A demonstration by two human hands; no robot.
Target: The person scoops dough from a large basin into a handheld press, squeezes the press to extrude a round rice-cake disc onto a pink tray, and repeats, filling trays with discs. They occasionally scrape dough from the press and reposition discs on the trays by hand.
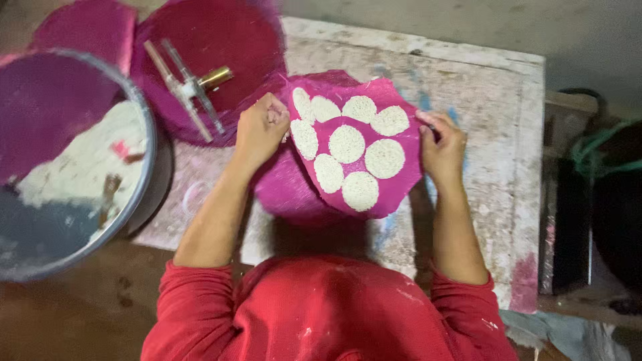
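On the worn, paint-stained table (481, 87), a magenta mesh sheet (394, 194) is held up at a tilt between both hands. The left hand (259, 130) is clenched on the sheet's left edge, fingers curled over the rim. The right hand (441, 144) grasps the right edge, fingertips pinching the mesh. Nine white round discs (348, 144) lie on the sheet's upper face, arranged in a loose ring with one disc at the centre; neighbouring discs sit just beside one another, some touching. A second magenta sheet (284, 194) shows below and to the left of the held one, lying on the table. Behind the left hand, a round magenta mat (234, 40) carries a tool of clear bars crossed with a brass-coloured cylinder (190, 87). At the left edge of the view stands a large metal basin (150, 154) holding white paste-like material (87, 164), and its rim overlaps the table's left side. Both forearms emerge from red sleeves (194, 301), pushed up toward the elbows.
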